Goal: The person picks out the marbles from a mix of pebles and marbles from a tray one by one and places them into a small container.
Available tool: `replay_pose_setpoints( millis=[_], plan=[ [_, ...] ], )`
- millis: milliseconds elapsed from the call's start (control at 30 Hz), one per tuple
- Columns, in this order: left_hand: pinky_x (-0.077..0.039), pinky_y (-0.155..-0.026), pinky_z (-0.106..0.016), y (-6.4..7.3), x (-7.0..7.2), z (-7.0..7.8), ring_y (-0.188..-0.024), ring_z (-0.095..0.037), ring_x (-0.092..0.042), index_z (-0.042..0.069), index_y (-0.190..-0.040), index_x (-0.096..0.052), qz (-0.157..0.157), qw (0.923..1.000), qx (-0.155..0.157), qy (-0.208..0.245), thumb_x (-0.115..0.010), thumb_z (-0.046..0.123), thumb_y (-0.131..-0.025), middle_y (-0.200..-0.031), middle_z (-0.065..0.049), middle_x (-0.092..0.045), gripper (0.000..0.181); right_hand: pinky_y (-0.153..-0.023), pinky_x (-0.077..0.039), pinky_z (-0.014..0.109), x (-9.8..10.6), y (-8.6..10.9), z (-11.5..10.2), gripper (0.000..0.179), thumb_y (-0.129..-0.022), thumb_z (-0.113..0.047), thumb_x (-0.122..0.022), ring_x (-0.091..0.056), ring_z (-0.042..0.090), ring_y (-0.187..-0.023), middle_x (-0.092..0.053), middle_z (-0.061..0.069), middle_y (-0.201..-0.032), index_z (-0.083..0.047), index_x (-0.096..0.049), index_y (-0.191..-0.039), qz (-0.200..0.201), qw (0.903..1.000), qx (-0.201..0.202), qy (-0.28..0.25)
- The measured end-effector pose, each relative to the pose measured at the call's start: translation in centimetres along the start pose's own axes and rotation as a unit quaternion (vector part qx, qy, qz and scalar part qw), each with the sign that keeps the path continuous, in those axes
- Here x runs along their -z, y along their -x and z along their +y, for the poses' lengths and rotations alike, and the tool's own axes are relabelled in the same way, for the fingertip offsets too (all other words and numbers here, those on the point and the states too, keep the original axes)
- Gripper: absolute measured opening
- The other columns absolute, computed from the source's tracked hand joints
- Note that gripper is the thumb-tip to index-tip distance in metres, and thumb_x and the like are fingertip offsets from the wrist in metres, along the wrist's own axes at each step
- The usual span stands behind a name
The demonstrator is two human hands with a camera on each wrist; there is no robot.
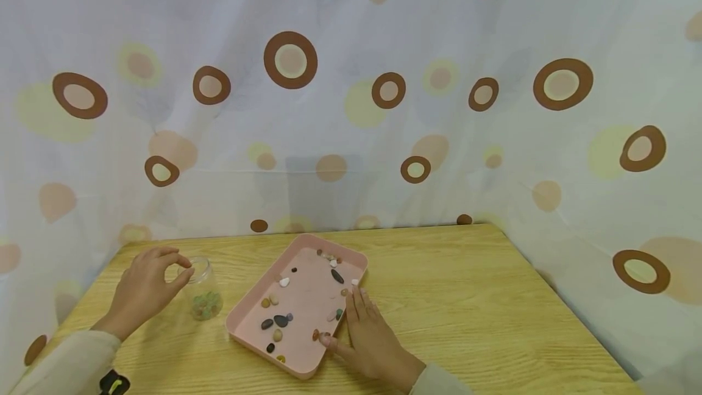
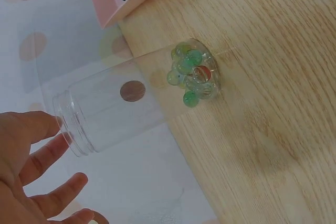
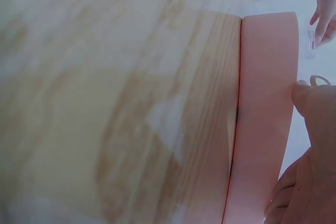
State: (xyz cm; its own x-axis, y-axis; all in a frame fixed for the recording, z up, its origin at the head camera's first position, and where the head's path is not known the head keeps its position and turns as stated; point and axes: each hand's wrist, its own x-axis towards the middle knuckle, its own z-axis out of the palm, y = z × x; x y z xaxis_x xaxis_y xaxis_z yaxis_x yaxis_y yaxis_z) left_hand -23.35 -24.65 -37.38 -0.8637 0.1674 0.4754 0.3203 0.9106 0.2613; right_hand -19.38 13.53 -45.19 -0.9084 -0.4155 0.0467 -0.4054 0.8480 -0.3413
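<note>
A clear jar (image 1: pixel 204 297) stands upright on the table at the left, with green and clear marbles (image 2: pixel 191 74) at its bottom. My left hand (image 1: pixel 147 282) is at its mouth. The thumb and forefinger tips are close together right at the rim, the other fingers spread apart, and nothing shows between them. A shallow pink tray (image 1: pixel 296 372) lies at the middle, holding small dark, white, brown and green stones (image 1: pixel 281 320). My right hand (image 1: pixel 375 343) rests along its right edge, fingers extended, thumb at the rim near a reddish stone (image 1: pixel 315 334).
The jar and tray stand on a wood-grain table (image 1: pixel 466 309). A white curtain (image 1: pixel 340 120) with brown and yellow dots hangs behind and along the sides. Bare wood stretches to the right of the tray.
</note>
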Motion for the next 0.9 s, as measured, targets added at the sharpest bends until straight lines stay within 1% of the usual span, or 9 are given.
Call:
replay_pose_setpoints(
  millis=[100, 200, 367, 467, 600, 667, 733, 833, 900],
  plan=[
    [-0.039, -0.080, -0.069, -0.4, -0.3, 0.3, -0.107, -0.051, -0.050, 0.010, -0.087, -0.072, 0.017, 0.9998, -0.009, 0.003, -0.074, 0.018, -0.082, -0.118, -0.027, -0.059, 0.009, -0.115, -0.018, 0.054, -0.1, 0.1, 0.0, 0.095, -0.094, -0.066, -0.034, -0.006, 0.043, -0.144, -0.005, 0.027, -0.156, 0.008, -0.013, -0.150, 0.000, 1.0000, -0.003, -0.003],
    [-0.035, -0.086, -0.073, -1.2, -0.8, 1.2, -0.115, -0.053, -0.044, 0.009, -0.088, -0.072, 0.026, 0.9993, -0.022, 0.016, -0.074, 0.017, -0.081, -0.120, -0.027, -0.058, 0.011, -0.115, -0.018, 0.054, -0.1, 0.1, 0.0, 0.095, -0.094, -0.065, -0.035, -0.006, 0.043, -0.144, -0.004, 0.027, -0.156, 0.007, -0.012, -0.150, 0.002, 1.0000, -0.002, -0.004],
    [-0.029, -0.097, -0.072, -3.6, -2.4, 3.7, -0.123, -0.057, -0.036, 0.006, -0.097, -0.071, 0.004, 0.9974, -0.038, 0.061, -0.073, 0.015, -0.083, -0.125, -0.029, -0.054, 0.017, -0.116, -0.017, 0.053, -0.1, 0.2, -0.1, 0.094, -0.095, -0.064, -0.035, -0.006, 0.043, -0.144, -0.004, 0.027, -0.156, 0.008, -0.011, -0.150, 0.004, 1.0000, 0.003, -0.002],
    [-0.027, -0.101, -0.070, -5.3, -4.0, 5.5, -0.126, -0.055, -0.034, 0.005, -0.101, -0.071, -0.014, 0.9949, -0.036, 0.093, -0.072, 0.016, -0.085, -0.128, -0.028, -0.053, 0.020, -0.116, -0.016, 0.053, -0.1, 0.1, -0.1, 0.095, -0.094, -0.065, -0.035, -0.005, 0.043, -0.144, -0.004, 0.027, -0.156, 0.008, -0.011, -0.150, 0.004, 1.0000, 0.002, -0.001],
    [-0.028, -0.102, -0.069, -7.7, -6.8, 7.8, -0.130, -0.054, -0.032, 0.005, -0.104, -0.070, -0.034, 0.9913, -0.033, 0.123, -0.071, 0.018, -0.085, -0.132, -0.028, -0.050, 0.022, -0.116, -0.017, 0.053, -0.1, 0.2, -0.1, 0.095, -0.094, -0.065, -0.036, -0.006, 0.043, -0.144, -0.005, 0.028, -0.156, 0.008, -0.012, -0.149, 0.004, 1.0000, -0.001, -0.003],
    [-0.028, -0.104, -0.068, -8.8, -8.2, 8.8, -0.130, -0.054, -0.031, 0.005, -0.104, -0.071, -0.039, 0.9907, -0.034, 0.126, -0.071, 0.018, -0.085, -0.132, -0.028, -0.050, 0.023, -0.115, -0.018, 0.053, 0.0, 0.2, -0.1, 0.095, -0.094, -0.064, -0.037, -0.007, 0.043, -0.144, -0.005, 0.028, -0.156, 0.008, -0.012, -0.149, 0.005, 1.0000, -0.001, -0.003],
    [-0.026, -0.107, -0.064, -9.8, -9.5, 9.5, -0.131, -0.050, -0.034, 0.006, -0.104, -0.071, -0.043, 0.9905, -0.036, 0.125, -0.072, 0.018, -0.085, -0.131, -0.027, -0.053, 0.023, -0.115, -0.018, 0.053, 0.0, 0.2, -0.1, 0.094, -0.094, -0.064, -0.037, -0.008, 0.043, -0.144, -0.005, 0.027, -0.156, 0.008, -0.012, -0.150, 0.007, 1.0000, 0.001, -0.002],
    [-0.026, -0.108, -0.063, -10.7, -11.4, 10.4, -0.130, -0.049, -0.037, 0.006, -0.104, -0.072, -0.046, 0.9905, -0.027, 0.126, -0.072, 0.017, -0.085, -0.129, -0.027, -0.054, 0.022, -0.115, -0.019, 0.053, -0.1, 0.1, -0.1, 0.094, -0.094, -0.064, -0.037, -0.008, 0.042, -0.144, -0.005, 0.027, -0.156, 0.008, -0.012, -0.150, 0.008, 1.0000, 0.003, 0.000],
    [-0.029, -0.107, -0.062, -10.9, -12.7, 11.0, -0.128, -0.047, -0.040, 0.007, -0.102, -0.073, -0.045, 0.9923, -0.025, 0.113, -0.072, 0.017, -0.084, -0.126, -0.025, -0.057, 0.021, -0.115, -0.019, 0.053, -0.1, 0.0, 0.0, 0.094, -0.094, -0.064, -0.037, -0.008, 0.042, -0.144, -0.005, 0.027, -0.156, 0.008, -0.012, -0.149, 0.008, 1.0000, 0.004, 0.001]
  ],
)
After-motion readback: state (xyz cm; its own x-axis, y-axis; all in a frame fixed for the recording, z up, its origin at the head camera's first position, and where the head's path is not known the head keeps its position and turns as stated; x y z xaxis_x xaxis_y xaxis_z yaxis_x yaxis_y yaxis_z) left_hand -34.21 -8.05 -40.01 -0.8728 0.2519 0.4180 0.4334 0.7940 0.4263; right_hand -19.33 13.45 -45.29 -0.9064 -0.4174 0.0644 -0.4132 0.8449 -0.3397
